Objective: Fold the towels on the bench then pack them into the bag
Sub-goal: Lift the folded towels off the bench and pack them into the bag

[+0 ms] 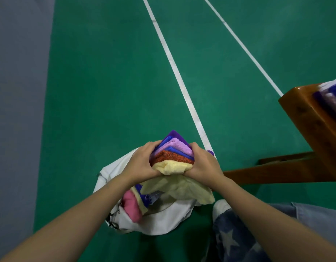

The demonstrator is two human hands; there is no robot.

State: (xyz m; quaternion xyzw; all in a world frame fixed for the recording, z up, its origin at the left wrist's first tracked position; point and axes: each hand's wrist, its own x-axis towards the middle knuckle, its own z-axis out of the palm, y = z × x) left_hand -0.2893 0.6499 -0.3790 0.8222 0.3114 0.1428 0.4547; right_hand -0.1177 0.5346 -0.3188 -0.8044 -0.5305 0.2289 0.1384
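Left hand: the left hand (139, 163) gripped the left side of the stack of folded towels (173, 154), with its fingers curled round the edge.
Right hand: the right hand (203, 163) gripped the right side of the same stack, its fingers likewise wrapped round the cloth.
Stack: it was held between both hands, just above the bag (155, 224). The layers ran from purple at the far side through blue, lilac, blue again and rust-orange to pale yellow nearest the wearer.
Yellow towel: the yellow towel (182, 188) had come partly loose, and its free part drooped over the mouth of the bag.
Bag: it was white cloth and lay slumped on the floor (106, 82) beneath the hands, its mouth open and a dark cord along its left edge.
Inside the bag: a pink towel (132, 207) showed at the mouth, with a blue and cream one just beside it.
Bench: the brown wooden bench (305, 114) stood at the right edge, apart from the bag.
On the bench: more towels (331, 97), purple and blue, lay at the far right and were too blurred to count.
Floor: it was a green court surface with two white lines (174, 72) running away from the wearer and a grey strip (17, 91) along the left.
Person: the forearms were bare, and star-patterned blue cloth (235, 241) showed at the lower right.
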